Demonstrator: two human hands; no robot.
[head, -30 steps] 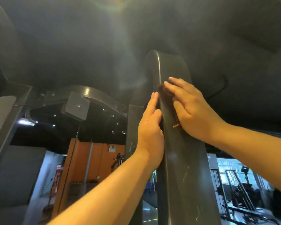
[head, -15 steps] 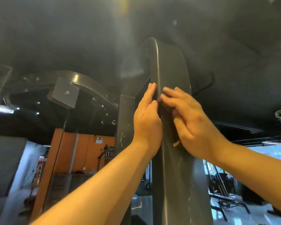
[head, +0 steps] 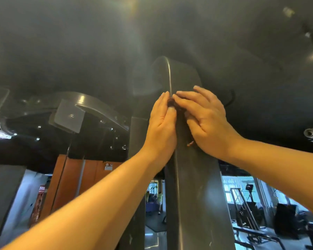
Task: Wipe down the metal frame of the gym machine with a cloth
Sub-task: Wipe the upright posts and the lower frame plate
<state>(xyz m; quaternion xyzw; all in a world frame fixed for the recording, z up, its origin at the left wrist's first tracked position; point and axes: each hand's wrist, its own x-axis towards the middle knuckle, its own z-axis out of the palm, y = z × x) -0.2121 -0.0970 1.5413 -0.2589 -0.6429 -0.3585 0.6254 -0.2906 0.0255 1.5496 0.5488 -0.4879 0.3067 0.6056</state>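
Head view, centre: left hand (head: 161, 130) and right hand (head: 208, 123) flatten a dark brown cloth (head: 171, 103) on the grey metal frame (head: 193, 195). Both lie flat, uncurled.

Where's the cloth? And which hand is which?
cloth (head: 171, 102): head view, on the dark bunched bit showing between the fingertips.
left hand (head: 161, 129): head view, on the back of the hand.
right hand (head: 208, 121): head view, on the back of the hand.

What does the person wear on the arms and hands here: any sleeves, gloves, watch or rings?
Nothing worn shows. The left hand and the right hand have no gloves and no visible ring. Both forearms are bare to the picture's edge: no sleeve, watch or wristband.
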